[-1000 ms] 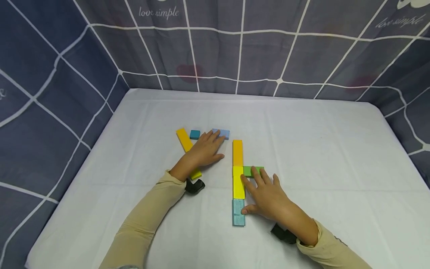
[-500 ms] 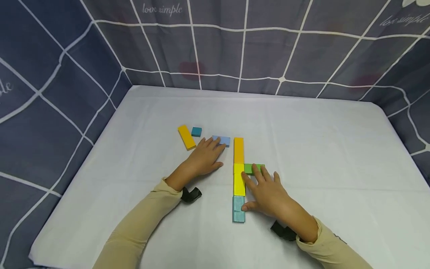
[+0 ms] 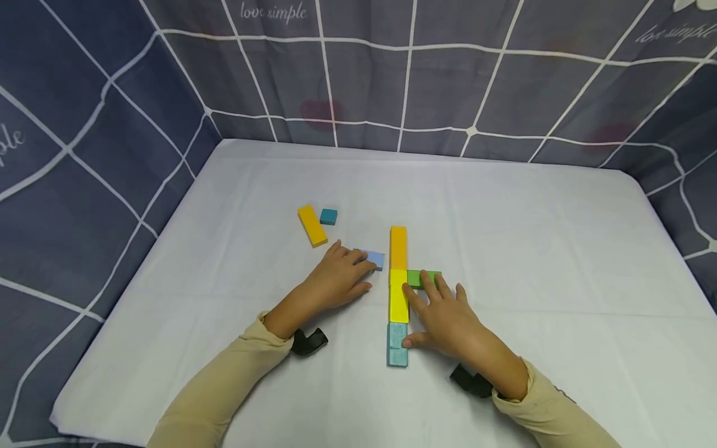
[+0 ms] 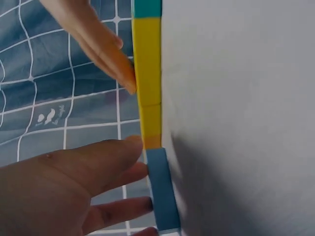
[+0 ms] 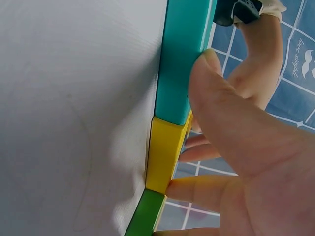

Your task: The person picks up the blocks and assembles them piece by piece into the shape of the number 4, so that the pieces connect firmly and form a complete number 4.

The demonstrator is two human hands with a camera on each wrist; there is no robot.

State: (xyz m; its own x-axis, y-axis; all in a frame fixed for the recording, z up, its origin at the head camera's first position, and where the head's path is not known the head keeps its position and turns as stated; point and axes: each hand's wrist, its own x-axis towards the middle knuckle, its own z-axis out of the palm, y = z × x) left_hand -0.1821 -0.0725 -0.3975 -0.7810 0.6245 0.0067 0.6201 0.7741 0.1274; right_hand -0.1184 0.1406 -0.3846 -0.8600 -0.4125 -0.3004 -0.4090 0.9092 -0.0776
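Note:
My left hand [image 3: 336, 279] rests its fingertips on a light blue block [image 3: 374, 259]; its thumb lies apart from that block in the head view. My right hand [image 3: 448, 323] spreads over an upright row, touching a teal block [image 5: 184, 64] with the thumb, a yellow block [image 3: 399, 305] with the index finger, and a green block [image 3: 422, 278] with another finger. An orange-yellow block [image 3: 398, 247] tops the row. The green one sticks out rightward from it. Part of the light blue block is hidden under my left fingers.
An orange-yellow block [image 3: 312, 226] lies tilted beyond my left hand, beside a small dark teal block [image 3: 328, 216]. White cloth [image 3: 532, 249] covers the table. A dark grid-patterned curtain [image 3: 364, 81] hangs behind it and at the sides.
My left hand has slid nearer to me, drawing the light blue block along, away from the loose blocks. My right hand has kept its place on the row.

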